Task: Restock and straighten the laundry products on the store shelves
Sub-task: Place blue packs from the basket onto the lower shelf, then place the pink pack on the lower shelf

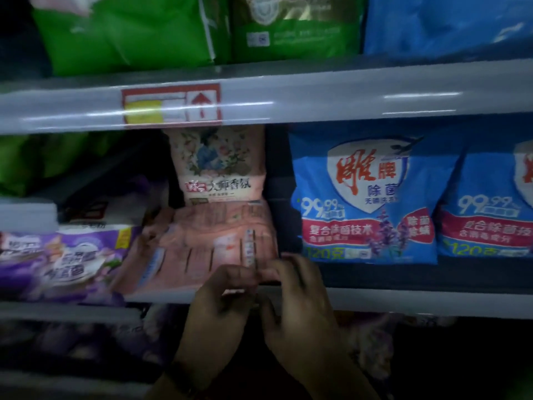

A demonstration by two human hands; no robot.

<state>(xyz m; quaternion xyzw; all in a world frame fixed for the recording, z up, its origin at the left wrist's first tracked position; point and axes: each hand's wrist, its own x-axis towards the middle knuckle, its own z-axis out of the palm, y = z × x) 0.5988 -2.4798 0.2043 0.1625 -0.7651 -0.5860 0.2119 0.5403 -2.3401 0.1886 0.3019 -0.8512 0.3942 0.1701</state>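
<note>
A pink detergent bag (202, 243) lies flat on the middle shelf (403, 301), its back face up. My left hand (219, 310) and my right hand (300, 307) meet at its near right corner, and the fingers of both pinch the bag's front edge. Behind it stands a second pink bag (219, 166) with a floral print, upright and facing out.
Two blue detergent bags (366, 197) stand upright to the right. Purple bags (63, 255) lie flat at the left. Green bags (129, 33) and a blue bag (447, 21) fill the upper shelf, whose rail carries a red price tag (173, 103). More purple packs sit below.
</note>
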